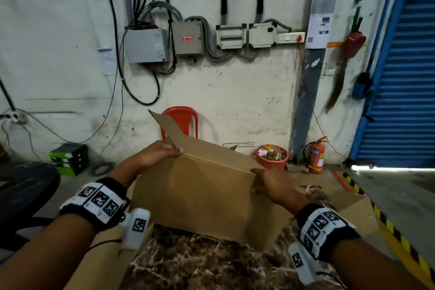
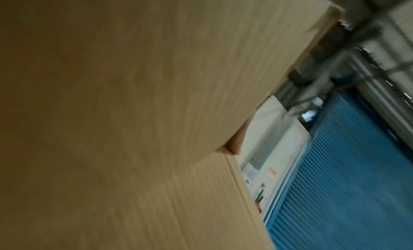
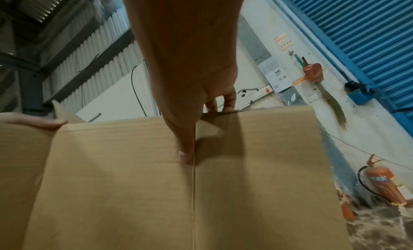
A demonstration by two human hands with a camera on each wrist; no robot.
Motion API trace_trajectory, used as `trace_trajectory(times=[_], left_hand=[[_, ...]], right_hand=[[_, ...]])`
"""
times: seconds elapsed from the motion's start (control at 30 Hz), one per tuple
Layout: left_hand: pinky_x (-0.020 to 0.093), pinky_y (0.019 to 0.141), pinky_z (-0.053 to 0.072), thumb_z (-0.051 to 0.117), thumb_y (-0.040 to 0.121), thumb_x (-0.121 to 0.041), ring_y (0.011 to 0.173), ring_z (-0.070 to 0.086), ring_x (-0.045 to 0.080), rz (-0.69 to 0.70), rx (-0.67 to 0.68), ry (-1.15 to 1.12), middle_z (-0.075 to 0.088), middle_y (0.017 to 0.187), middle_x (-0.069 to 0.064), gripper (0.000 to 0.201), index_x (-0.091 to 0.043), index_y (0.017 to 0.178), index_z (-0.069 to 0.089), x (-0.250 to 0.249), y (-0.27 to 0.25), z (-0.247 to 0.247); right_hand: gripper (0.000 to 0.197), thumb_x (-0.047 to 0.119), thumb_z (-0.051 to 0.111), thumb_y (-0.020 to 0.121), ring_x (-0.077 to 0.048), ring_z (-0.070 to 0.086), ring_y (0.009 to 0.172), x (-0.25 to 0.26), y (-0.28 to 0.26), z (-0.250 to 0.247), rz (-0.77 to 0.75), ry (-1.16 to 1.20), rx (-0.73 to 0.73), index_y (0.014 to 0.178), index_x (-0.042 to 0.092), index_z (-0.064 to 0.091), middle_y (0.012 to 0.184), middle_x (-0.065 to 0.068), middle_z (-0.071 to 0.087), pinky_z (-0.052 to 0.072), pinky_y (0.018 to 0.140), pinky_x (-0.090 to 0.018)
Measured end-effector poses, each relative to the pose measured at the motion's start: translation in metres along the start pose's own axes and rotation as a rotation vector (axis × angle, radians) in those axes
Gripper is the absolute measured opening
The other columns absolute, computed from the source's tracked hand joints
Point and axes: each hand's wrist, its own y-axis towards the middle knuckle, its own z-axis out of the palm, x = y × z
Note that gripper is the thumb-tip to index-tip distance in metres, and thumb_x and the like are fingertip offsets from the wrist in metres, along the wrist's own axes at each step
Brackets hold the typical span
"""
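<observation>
Though apart, grips tight round carton

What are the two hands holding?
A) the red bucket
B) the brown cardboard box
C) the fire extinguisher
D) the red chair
B: the left hand and the right hand both grip the top edge of the cardboard box, one at each end.

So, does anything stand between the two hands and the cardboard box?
Nothing visible does: the left hand grips the cardboard box at its upper left corner, the right hand at its upper right edge.
</observation>
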Motion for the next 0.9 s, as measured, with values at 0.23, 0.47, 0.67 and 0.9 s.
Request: trace_trajectory(times=[0.23, 0.47, 0.67, 0.9], left_hand=[[0.030, 0.063, 0.049, 0.068, 0.087, -0.035, 0.067, 0.061, 0.013, 0.233, -0.160, 0.987, 0.063, 0.066, -0.005, 0.027, -0.021, 0.065, 0.062, -0.005, -0.027, -0.038], [0.040, 0.097, 0.043, 0.067, 0.083, -0.047, 0.119, 0.050, 0.026, 0.452, -0.253, 1.413, 0.053, 0.129, 0.007, 0.059, -0.020, 0.132, 0.049, 0.009, -0.029, -0.025], [0.032, 0.077, 0.046, 0.051, 0.094, -0.028, 0.098, 0.063, 0.023, 0.161, -0.169, 1.285, 0.066, 0.110, 0.005, 0.026, -0.024, 0.120, 0.056, 0.061, -0.017, -0.037], [0.030, 0.063, 0.048, 0.037, 0.086, -0.042, 0.082, 0.069, 0.028, 0.323, -0.238, 1.097, 0.072, 0.090, 0.003, 0.035, -0.030, 0.099, 0.067, 0.155, -0.023, -0.013]], right_hand=[[0.032, 0.029, 0.054, 0.084, -0.024, 0.062, 0.101, 0.029, 0.022, -0.023, 0.042, -0.115, -0.228, 0.113, 0.035, 0.066, 0.105, -0.002, 0.069, 0.052, 0.086, -0.037], [0.023, 0.020, 0.054, 0.092, -0.031, 0.061, 0.094, 0.081, 0.021, -0.045, 0.025, -0.121, -0.348, 0.107, 0.026, 0.069, 0.098, -0.008, 0.063, 0.045, 0.080, -0.036], [0.018, 0.013, 0.073, 0.068, -0.029, 0.062, 0.077, 0.104, 0.009, -0.031, 0.033, -0.140, -0.282, 0.081, 0.024, 0.073, 0.073, -0.006, 0.066, 0.051, 0.068, -0.035], [0.036, 0.027, 0.054, 0.090, -0.028, 0.048, 0.122, 0.115, -0.033, 0.024, 0.038, -0.186, -0.106, 0.125, 0.029, 0.059, 0.125, -0.001, 0.060, 0.044, 0.093, -0.041]])
